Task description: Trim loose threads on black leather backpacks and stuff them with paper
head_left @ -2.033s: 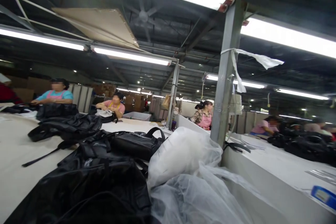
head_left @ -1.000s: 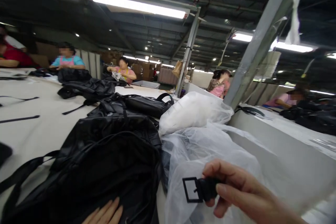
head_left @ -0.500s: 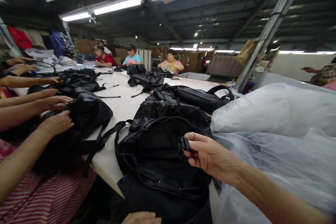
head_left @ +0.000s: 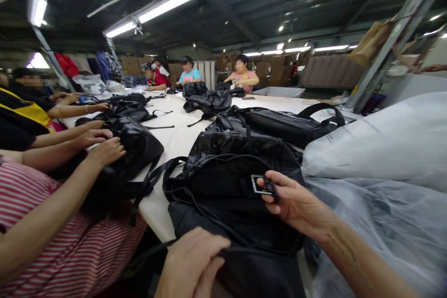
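Note:
A black backpack (head_left: 223, 216) lies on the table in front of me with its mouth open towards me. Over its near flap, my left hand (head_left: 192, 260) is closed, fingers bent round the black edge. What lies under those fingers is partly hidden. Above the open mouth, on the right, my right hand (head_left: 289, 200) pinches a small black buckle (head_left: 267, 185) with a silver rectangular frame. This buckle is held clear of the bag's lining. A black shoulder strap (head_left: 159, 174) trails from the backpack's left side.
More black bags (head_left: 289, 123) lie behind mine on the white table (head_left: 174, 125). Clear plastic sheeting (head_left: 377, 149) bulges on the right. At my left, a co-worker in a striped garment (head_left: 70, 251) handles another black bag (head_left: 136, 144). Several people sit farther along the table.
My left hand has come up from the bottom edge onto the flap, which is now raised. The buckle in my right hand has turned, showing its silver frame. My view has swung left.

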A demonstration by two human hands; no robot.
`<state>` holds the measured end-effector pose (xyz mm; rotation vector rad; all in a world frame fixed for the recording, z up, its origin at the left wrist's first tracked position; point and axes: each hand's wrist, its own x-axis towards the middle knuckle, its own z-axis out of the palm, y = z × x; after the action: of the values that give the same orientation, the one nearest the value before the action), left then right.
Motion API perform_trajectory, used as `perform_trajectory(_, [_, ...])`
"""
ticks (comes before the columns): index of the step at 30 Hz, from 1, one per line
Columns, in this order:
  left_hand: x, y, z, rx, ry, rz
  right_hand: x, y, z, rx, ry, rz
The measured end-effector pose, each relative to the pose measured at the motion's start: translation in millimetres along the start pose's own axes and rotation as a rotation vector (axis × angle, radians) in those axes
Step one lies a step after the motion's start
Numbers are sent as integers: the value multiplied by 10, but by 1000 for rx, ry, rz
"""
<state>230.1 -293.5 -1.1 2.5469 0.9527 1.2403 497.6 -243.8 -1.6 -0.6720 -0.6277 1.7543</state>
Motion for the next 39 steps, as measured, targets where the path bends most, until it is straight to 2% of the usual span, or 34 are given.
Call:
perform_trajectory(2, [427, 125, -74, -56, 74, -91, -108, -138, -45, 85, -68, -131])
perform_trajectory(4, [887, 137, -69, -83, 70, -176, -226, -299, -114, 150, -128, -227])
perform_trajectory(6, [1280, 13, 75, -114, -82, -234, -312, -421, -194, 156, -183, -259])
perform_trajectory(8, [1516, -219, 380, -171, -298, -268, -323, -453, -253, 94, -225, -260])
perform_trajectory(10, [1570, -489, 782, -187, -413, -280, -249, -383, -271, -12, -229, -214])
perform_trajectory(12, [1491, -718, 1143, -189, -464, -280, -124, -248, -256, -99, -203, -123])
perform_trajectory(14, [1377, -851, 1328, -199, -468, -277, -6, -112, -233, -136, -173, -10])
perform_trajectory(15, [1334, -874, 1333, -211, -464, -279, 35, -62, -227, -141, -162, 27])
perform_trajectory(17, [1293, -847, 1171, -242, -450, -286, 77, -10, -230, -142, -146, 66])
perform_trajectory(21, [1192, -650, 438, -232, -359, -262, 76, -14, -268, -160, -170, 71])
perform_trajectory(23, [1009, -594, 78, -140, -223, -269, 77, 5, -287, -200, -201, 94])
perform_trajectory(25, [743, -624, -163, -32, -80, -338, 89, 56, -306, -252, -276, 148])
perform_trajectory(27, [452, -721, -258, 52, -20, -424, 101, 118, -328, -278, -395, 246])
perform_trajectory(30, [79, -852, -204, 108, 5, -502, 83, 179, -362, -328, -541, 407])
perform_trajectory(33, [-165, -845, -131, -15, 57, -606, 14, 171, -408, -430, -692, 476])
perform_trajectory(35, [-278, -783, -164, -205, 85, -689, -37, 144, -447, -404, -791, 444])
perform_trajectory(37, [-378, -720, -269, -322, 96, -705, -65, 119, -473, -225, -847, 357])
perform_trajectory(39, [-475, -685, -413, -247, 47, -637, -58, 108, -460, 17, -802, 211])
